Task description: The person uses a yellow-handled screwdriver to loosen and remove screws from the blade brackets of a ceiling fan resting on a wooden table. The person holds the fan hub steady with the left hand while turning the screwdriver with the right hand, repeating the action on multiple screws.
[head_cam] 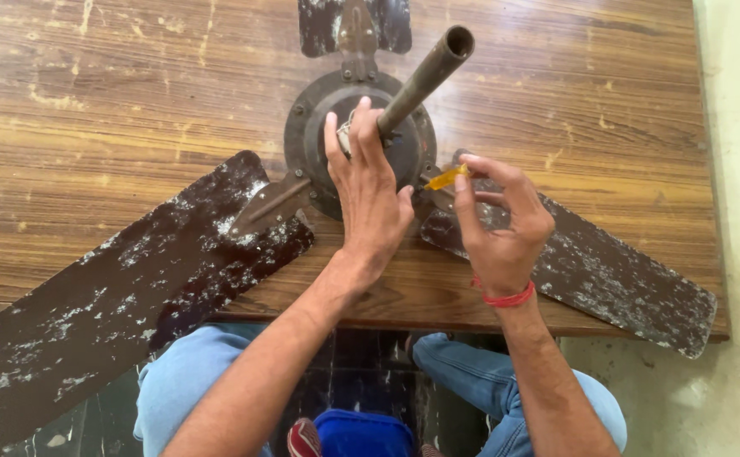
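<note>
A ceiling fan point(357, 140) is lying on the tabletop point(116, 93), close to its near edge, two blades overhanging that edge. The left hand point(370, 199) is resting open on the round motor housing, fingers spreading around the base of the rod point(425, 80). The right hand point(501, 220), just right of the housing, is pinching a small yellow tool point(446, 178) between thumb and fingertips, its tip touching the housing rim. The blades point(133, 288) are dark, flat and flaking white; the rod is a dull hollow tube; the tabletop is scratched wood.
</note>
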